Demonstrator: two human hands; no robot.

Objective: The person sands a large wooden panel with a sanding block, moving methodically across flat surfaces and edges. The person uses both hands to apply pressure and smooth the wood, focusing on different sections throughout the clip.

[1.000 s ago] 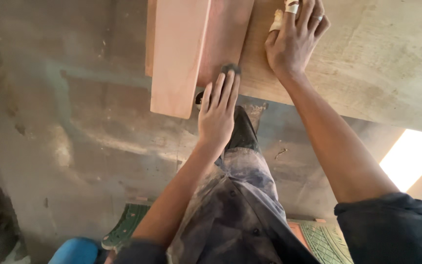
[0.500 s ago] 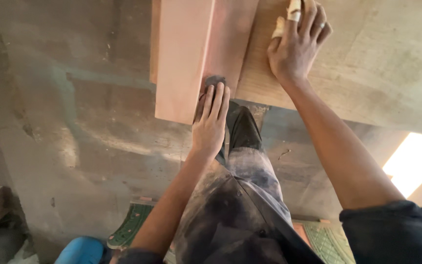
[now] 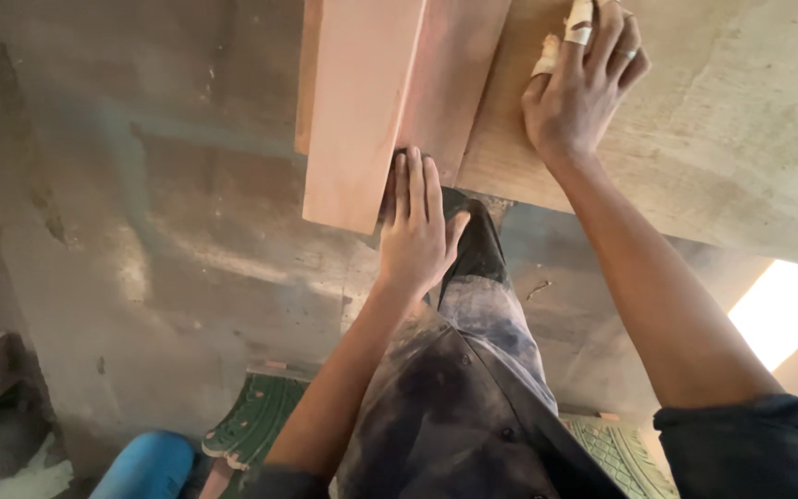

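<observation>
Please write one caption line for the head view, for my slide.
Left hand flat against the end of a reddish board; right hand, two fingers taped, presses on the plywood sheet beside it.

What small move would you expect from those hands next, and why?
Probably a short push of the pink plank forward. The left hand lies flat at its near end, which overhangs the workbench, while the right hand presses down beside the plank. That is only a guess.
</observation>
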